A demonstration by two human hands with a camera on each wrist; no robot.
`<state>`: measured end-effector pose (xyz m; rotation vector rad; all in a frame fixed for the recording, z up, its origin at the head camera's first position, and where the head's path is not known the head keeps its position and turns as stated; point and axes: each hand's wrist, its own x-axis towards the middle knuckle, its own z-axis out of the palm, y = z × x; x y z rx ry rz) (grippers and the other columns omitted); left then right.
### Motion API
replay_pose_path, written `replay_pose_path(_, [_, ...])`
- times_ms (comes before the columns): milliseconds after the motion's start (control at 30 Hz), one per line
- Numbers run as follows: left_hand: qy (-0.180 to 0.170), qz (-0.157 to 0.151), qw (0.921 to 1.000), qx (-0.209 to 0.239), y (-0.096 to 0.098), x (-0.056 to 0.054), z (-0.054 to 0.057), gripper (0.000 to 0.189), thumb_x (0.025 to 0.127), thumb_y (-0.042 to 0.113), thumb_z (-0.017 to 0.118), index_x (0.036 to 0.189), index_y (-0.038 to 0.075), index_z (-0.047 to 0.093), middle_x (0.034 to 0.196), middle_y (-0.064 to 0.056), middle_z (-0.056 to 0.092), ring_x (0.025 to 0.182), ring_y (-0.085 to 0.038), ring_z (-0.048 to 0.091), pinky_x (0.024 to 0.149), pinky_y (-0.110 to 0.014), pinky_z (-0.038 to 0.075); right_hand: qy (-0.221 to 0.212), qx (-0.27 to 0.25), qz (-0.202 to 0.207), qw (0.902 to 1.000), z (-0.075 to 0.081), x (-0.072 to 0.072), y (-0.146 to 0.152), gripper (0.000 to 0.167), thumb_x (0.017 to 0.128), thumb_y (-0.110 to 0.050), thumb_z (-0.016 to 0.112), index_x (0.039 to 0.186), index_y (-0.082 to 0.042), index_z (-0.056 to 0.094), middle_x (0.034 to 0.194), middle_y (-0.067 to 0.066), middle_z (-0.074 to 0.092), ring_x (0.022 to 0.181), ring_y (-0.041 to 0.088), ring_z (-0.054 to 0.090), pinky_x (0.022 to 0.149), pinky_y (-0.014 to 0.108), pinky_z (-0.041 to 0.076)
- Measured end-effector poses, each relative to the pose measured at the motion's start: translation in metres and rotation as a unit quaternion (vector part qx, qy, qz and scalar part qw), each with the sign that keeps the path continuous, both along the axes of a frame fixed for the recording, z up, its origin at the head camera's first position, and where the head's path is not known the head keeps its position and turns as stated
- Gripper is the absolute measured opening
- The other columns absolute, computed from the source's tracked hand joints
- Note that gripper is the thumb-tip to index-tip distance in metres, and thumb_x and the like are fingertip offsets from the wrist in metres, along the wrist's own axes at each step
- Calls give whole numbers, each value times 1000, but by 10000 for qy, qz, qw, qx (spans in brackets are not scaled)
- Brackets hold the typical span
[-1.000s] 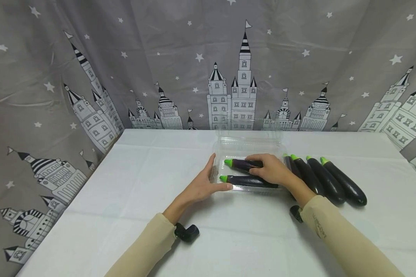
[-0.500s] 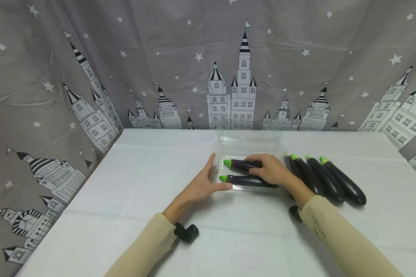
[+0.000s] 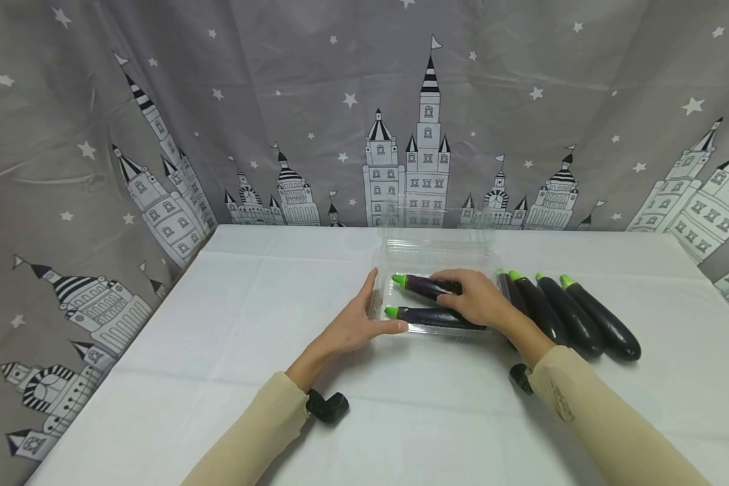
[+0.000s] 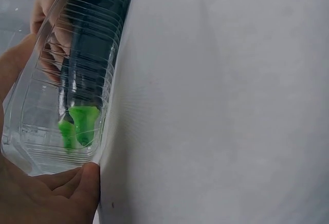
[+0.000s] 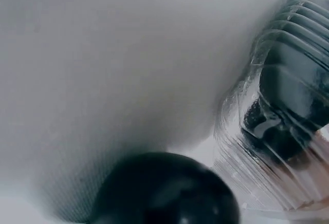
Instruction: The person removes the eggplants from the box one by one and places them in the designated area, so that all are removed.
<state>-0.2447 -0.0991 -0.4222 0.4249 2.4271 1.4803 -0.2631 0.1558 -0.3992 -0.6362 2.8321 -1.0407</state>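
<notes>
A clear plastic clamshell container [image 3: 440, 331] with its lid raised holds two dark eggplants with green stem ends. My right hand [image 3: 470, 297] reaches in from the right and grips the rear eggplant [image 3: 428, 288], covering its right part. The front eggplant [image 3: 431, 317] lies along the near wall. My left hand [image 3: 352, 331] holds the container's left end, thumb by the front wall and fingers against the side. In the left wrist view, the green stem ends [image 4: 85, 124] show through the ribbed wall. In the right wrist view, an eggplant's rounded end [image 5: 295, 80] shows through plastic.
Several more eggplants [image 3: 574, 317] lie side by side on the white tabletop [image 3: 249, 324], close to the container's right side. One rounded end [image 5: 164, 196] is near the right wrist camera. A grey castle-print curtain [image 3: 316, 101] hangs behind the table.
The green end of the rear eggplant has shifted slightly toward the back, so it lies a little more slanted. Both hands stay almost in place.
</notes>
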Motion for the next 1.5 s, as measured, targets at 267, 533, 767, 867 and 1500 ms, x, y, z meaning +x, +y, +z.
replay_pose_path(267, [-12, 16, 10000, -33, 2, 1, 1, 120, 77, 43, 82, 160, 19, -1, 163, -14, 12, 148, -30, 13, 116, -54, 14, 310, -278, -121, 9991, 0, 2, 3, 39, 91, -8, 68, 130, -4, 63, 132, 19, 58, 122, 38, 52, 100, 56, 41])
replay_pose_path(533, [-16, 52, 10000, -57, 1, 1, 1, 119, 78, 43, 82, 160, 21, 0, 163, -13, 12, 148, -28, 13, 116, -53, 15, 685, -516, 3, 9963, 0, 2, 2, 37, 87, -1, 68, 124, -3, 64, 119, 21, 60, 110, 37, 56, 96, 56, 43])
replay_pose_path(767, [19, 61, 9999, -96, 1, 1, 1, 119, 77, 43, 82, 160, 19, 0, 163, -15, 13, 147, -30, 14, 116, -54, 15, 707, -738, -184, 9946, 0, 3, 2, 38, 88, -2, 69, 126, -4, 64, 118, 21, 59, 105, 35, 56, 93, 54, 45])
replay_pose_path(867, [24, 71, 9999, -94, 1, 1, 1, 119, 77, 43, 82, 160, 19, 0, 163, -14, 13, 148, -30, 14, 116, -55, 15, 757, -852, -305, 9930, 0, 3, 2, 39, 88, -4, 71, 126, -5, 65, 117, 20, 60, 103, 33, 56, 90, 51, 46])
replay_pose_path(1500, [39, 57, 9999, -128, 2, -1, -1, 118, 78, 43, 81, 160, 20, 0, 163, -13, 13, 148, -31, 12, 115, -56, 13, 803, -1554, -819, 9812, 10, 11, 6, 39, 90, -6, 67, 128, -6, 64, 117, 16, 58, 100, 30, 52, 85, 46, 46])
